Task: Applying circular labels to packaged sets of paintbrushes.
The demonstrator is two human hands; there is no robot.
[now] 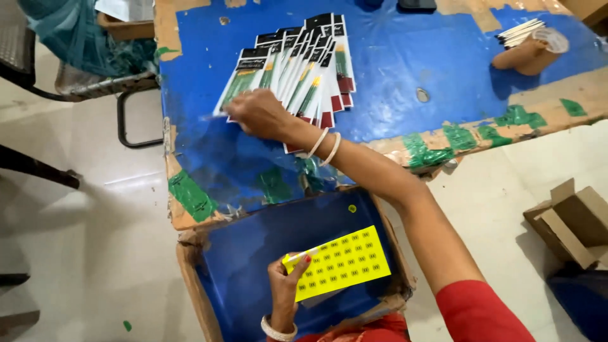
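Note:
My left hand (286, 273) holds a yellow sheet of small stickers (342, 261) by its left end, over a blue-lined cardboard box (253, 253) near my body. My right hand (259, 114) reaches across the blue table (405, 69) and lies on the left end of a fanned row of flat white packets (304, 69) that hold thin green sticks. Its fingers rest on the leftmost packet (237, 79). Whether they pinch it is hidden. White bangles circle both wrists.
A roll of tape (532, 54) with a few more packets (519, 30) sits at the table's far right. Torn green tape (456, 136) patches the table's edge. An open cardboard box (573, 221) lies on the floor at right, a metal chair (95, 82) at left.

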